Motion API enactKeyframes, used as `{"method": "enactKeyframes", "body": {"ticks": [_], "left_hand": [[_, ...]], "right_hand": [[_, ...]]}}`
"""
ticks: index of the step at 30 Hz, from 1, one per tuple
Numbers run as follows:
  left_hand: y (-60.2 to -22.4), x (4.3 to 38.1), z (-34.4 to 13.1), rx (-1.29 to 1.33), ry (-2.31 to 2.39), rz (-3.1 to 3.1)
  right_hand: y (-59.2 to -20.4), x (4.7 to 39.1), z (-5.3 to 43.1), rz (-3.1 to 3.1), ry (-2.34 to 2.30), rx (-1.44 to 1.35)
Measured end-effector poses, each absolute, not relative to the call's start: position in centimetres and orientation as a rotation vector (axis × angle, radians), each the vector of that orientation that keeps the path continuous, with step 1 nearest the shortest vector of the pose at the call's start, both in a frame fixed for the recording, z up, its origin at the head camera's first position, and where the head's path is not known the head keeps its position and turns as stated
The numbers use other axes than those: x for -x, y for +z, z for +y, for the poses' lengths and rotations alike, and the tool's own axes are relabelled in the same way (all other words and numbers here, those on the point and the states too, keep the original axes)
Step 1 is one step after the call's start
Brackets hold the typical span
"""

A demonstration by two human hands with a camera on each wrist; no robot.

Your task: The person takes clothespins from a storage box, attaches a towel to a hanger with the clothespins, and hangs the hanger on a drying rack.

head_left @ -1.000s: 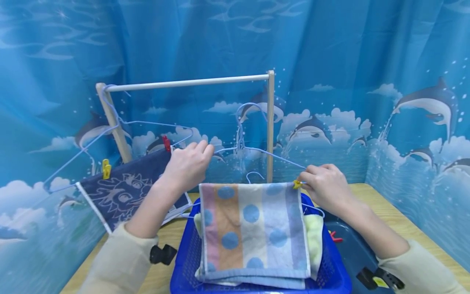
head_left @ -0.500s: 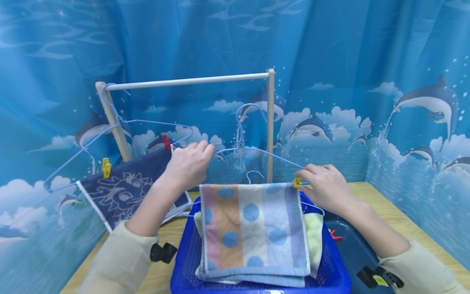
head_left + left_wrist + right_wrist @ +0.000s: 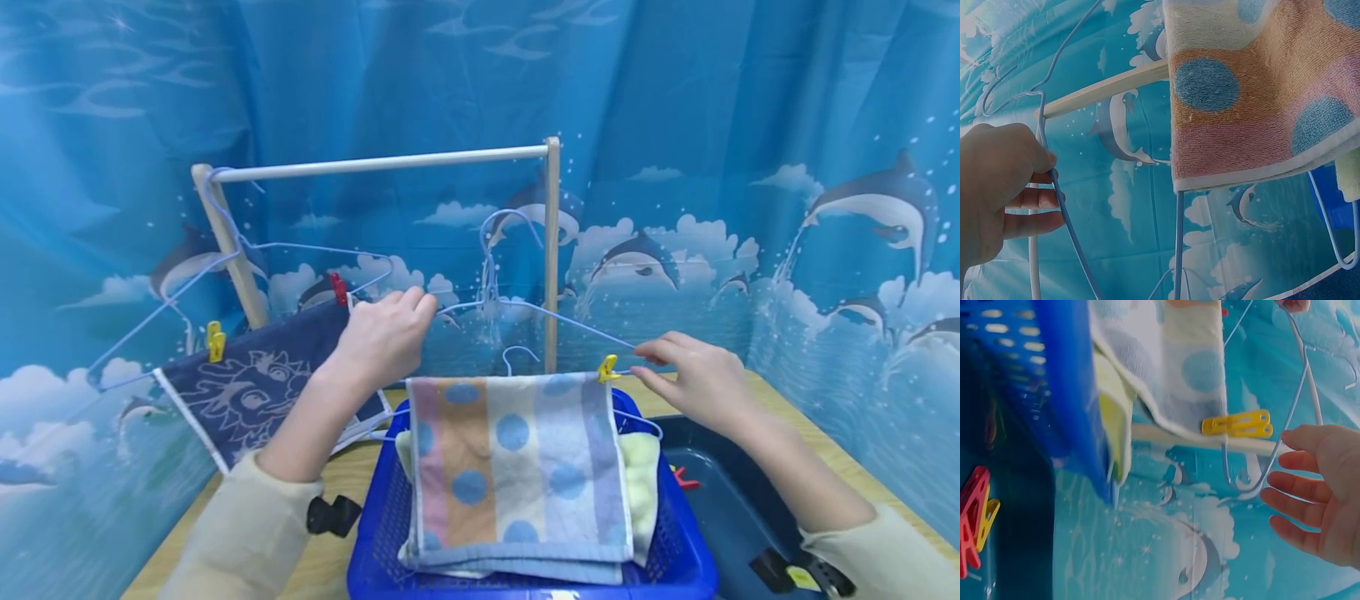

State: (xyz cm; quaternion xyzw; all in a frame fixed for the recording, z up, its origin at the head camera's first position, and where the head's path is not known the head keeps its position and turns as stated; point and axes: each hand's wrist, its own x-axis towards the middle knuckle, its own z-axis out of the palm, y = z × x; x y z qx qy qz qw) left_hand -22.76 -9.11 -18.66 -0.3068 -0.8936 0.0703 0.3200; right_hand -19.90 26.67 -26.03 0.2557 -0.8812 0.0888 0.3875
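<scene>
My left hand pinches the left arm of a light-blue wire hanger, held up above the basket; the left wrist view shows thumb and fingers around the wire. Folded over the hanger's lower bar is a striped towel with blue dots. A yellow clothespin clips the towel's top right corner to the bar. Just right of that clothespin, my right hand has its fingertips at the hanger's right end. Its fingers are loose and spread in the right wrist view, apart from the clothespin.
Under the towel stands a blue basket holding a pale green cloth and another hanger. A dark tub with red and yellow clothespins is at right. Behind left, a rack carries a clipped navy cloth.
My right hand has let go of the yellow clothespin and drawn back to the right, its fingers opening. The clothespin stays on the towel corner. My left hand keeps its hold.
</scene>
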Motion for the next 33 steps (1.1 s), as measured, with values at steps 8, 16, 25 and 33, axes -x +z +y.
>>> {"method": "enactKeyframes", "body": {"ticks": [8, 16, 25, 33], "left_hand": [[-18.7, 22.8, -9.1, 0.805, 0.178, -2.348], [-18.6, 22.8, -9.2, 0.800, 0.180, -2.344], [-18.7, 22.7, -9.2, 0.801, 0.175, -2.353], [-18.7, 22.8, -9.1, 0.804, 0.177, -2.358]], "right_hand": [[-26.4, 19.5, 29.0, -2.419, 0.281, -0.416], [-27.1, 20.1, 30.9, -2.723, 0.321, -0.274], [-29.4, 21.7, 32.7, -2.981, 0.329, -0.426], [-31.8, 22.8, 33.4, -3.108, 0.358, -0.534]]}}
